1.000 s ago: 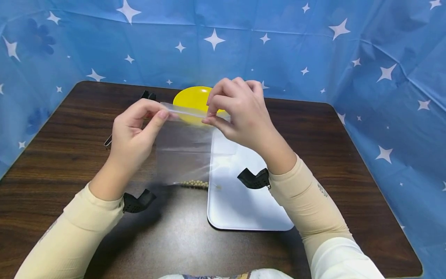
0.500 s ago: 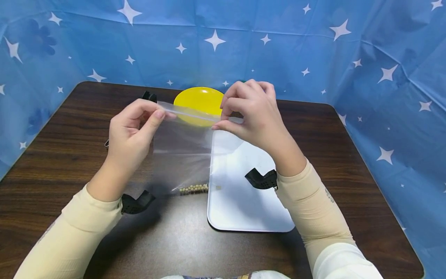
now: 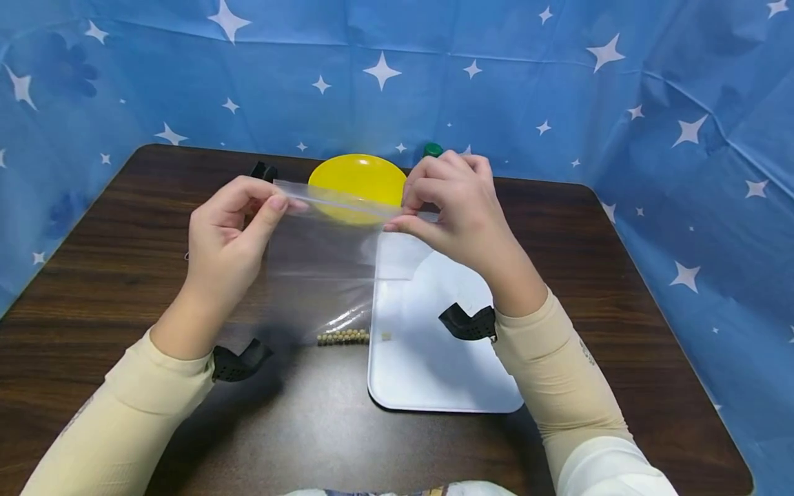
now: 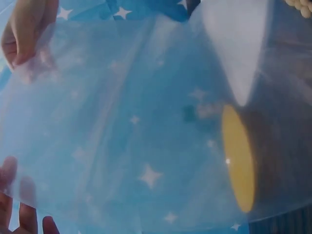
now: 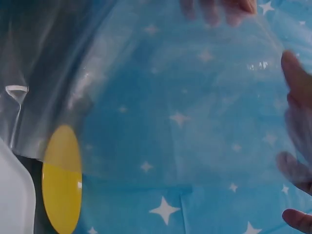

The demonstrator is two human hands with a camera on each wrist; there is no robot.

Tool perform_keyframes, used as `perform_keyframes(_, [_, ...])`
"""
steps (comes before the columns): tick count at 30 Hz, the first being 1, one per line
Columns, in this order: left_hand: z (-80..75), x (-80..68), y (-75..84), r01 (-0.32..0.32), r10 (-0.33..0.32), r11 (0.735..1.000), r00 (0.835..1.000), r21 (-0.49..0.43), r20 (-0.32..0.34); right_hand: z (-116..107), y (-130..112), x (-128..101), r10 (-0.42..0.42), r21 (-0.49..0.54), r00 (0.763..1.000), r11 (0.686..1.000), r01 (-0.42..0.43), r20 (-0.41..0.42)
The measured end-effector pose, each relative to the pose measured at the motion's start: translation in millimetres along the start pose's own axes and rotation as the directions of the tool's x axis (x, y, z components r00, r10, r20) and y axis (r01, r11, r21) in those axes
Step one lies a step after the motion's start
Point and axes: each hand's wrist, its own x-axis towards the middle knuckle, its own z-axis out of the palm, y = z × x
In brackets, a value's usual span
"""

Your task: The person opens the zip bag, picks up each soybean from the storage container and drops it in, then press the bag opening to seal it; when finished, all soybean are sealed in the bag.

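Note:
A clear zip-top plastic bag (image 3: 322, 255) hangs upright between my hands above the table. Small round tan beans (image 3: 343, 337), like soybeans, line its bottom; a few of the beans (image 4: 301, 7) also show in the left wrist view's corner. My left hand (image 3: 226, 238) pinches the bag's upper left edge between thumb and fingers. At the upper right, my right hand (image 3: 459, 210) pinches the top strip near the zip line. The strip is drawn fairly straight between them. Whether the zip is sealed, I cannot tell.
Behind the bag stands a yellow plate (image 3: 356, 172). A white tray (image 3: 446, 372) lies under its right part. A green cap (image 3: 433, 149) shows behind my right hand, and a black object (image 3: 263, 171) behind my left. A blue starry curtain (image 3: 397, 103) surrounds the table.
My right hand has moved right along the bag's top, and my left slightly left, so the top strip between them is longer. The green cap has come into view.

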Motion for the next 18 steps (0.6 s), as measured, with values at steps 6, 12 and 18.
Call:
perform_keyframes(6, [-1.1,-0.7,3.7,0.005,-0.005,1.0,1.0,0.021,0.0,0.9,1.9,-3.6,-0.025,0.065,1.0,0.998,0.024,0.014])
perform_keyframes(12, [-5.4,-0.1,0.4,-0.001,0.001,1.0,1.0,0.027,-0.007,-0.3,2.7,-5.3,-0.034,0.081,0.999,0.996,0.032,0.028])
perform_keyframes(18, [-5.4,0.6,3.9,0.001,-0.001,1.0,1.0,0.019,-0.002,-3.2,3.4,-7.5,-0.033,0.09,0.999,0.996,0.03,0.032])
